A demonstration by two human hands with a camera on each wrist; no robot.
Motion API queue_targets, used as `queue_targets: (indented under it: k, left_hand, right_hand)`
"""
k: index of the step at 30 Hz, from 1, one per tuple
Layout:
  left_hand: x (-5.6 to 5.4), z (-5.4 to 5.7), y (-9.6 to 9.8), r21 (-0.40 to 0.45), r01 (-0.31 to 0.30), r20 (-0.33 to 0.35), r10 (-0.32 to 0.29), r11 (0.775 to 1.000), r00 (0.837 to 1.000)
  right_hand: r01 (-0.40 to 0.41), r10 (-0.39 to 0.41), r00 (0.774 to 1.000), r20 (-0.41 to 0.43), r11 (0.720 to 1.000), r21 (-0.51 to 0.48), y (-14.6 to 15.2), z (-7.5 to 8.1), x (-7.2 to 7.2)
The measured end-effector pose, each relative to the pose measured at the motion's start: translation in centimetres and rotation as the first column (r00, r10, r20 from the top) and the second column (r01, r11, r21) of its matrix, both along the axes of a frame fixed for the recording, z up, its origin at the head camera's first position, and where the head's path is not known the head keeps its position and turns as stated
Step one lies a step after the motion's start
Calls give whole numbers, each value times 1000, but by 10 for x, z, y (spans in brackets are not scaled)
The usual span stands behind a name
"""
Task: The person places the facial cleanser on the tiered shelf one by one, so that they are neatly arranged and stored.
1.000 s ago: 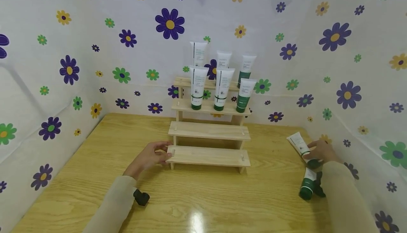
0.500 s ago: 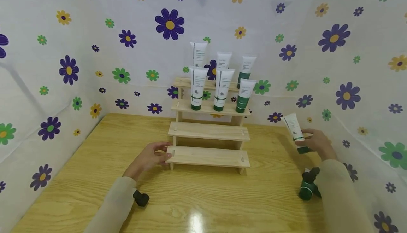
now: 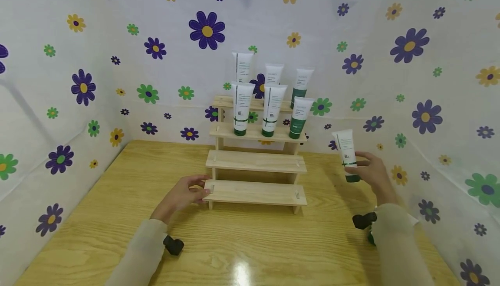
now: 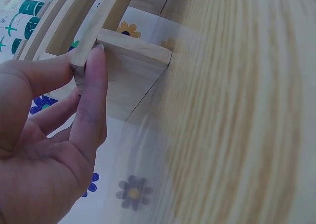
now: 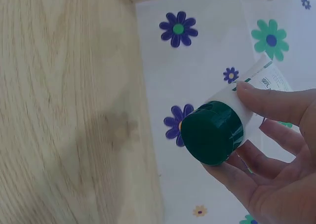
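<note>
My right hand [image 3: 373,173] grips a white squeeze tube [image 3: 345,149] near its dark green cap [image 5: 212,132], holding it above the table, cap downward. My left hand [image 3: 183,197] pinches the left end of the lowest step of a wooden tiered display stand [image 3: 255,192]; in the left wrist view the thumb and a finger [image 4: 94,95] close on the board's end. On the second step from the top stand a white tube [image 3: 242,108], another white tube [image 3: 273,109] and a green-and-white tube [image 3: 300,116]. Behind them, three more tubes, such as the tall one [image 3: 243,65], stand on the top step.
The right sleeve mostly hides a tube lying on the table, its green cap [image 3: 371,237] peeking out. Flower-patterned cloth [image 3: 164,73] walls the wooden table [image 3: 234,238] at the back and both sides. Dark wrist cameras [image 3: 173,244] jut from the sleeves.
My right hand has lifted the white tube off the table and carried it left toward the stand, turning it more upright. The left hand stays on the lowest step.
</note>
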State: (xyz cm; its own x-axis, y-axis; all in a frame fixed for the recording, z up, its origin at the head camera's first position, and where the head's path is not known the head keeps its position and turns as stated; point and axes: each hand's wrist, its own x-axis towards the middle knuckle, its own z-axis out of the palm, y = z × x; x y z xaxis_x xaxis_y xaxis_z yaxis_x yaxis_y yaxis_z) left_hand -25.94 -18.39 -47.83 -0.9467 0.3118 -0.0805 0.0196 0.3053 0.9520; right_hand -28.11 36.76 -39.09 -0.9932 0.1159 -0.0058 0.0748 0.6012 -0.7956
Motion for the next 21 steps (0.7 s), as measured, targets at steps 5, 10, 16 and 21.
queue_targets:
  k: [5,10,16,21]
  left_hand:
    - [0,1,0,11,-9,6,9,1000,1000]
    - [-1,1,0,10,1,-4,-1,1000,1000]
    - [0,2,1,7,-2,4,2,1000,1000]
    - [1,2,1,21,16,-6,-16,1000,1000]
  right_hand:
    - [0,-2,998,-69,1000,-26,-13,1,2]
    - [3,-13,991,-130,997,-72,-25,3,6]
    - [14,-38,985,-169,990,-142,-40,7,12]
    - [25,-55,983,-177,985,-169,-53,9,17]
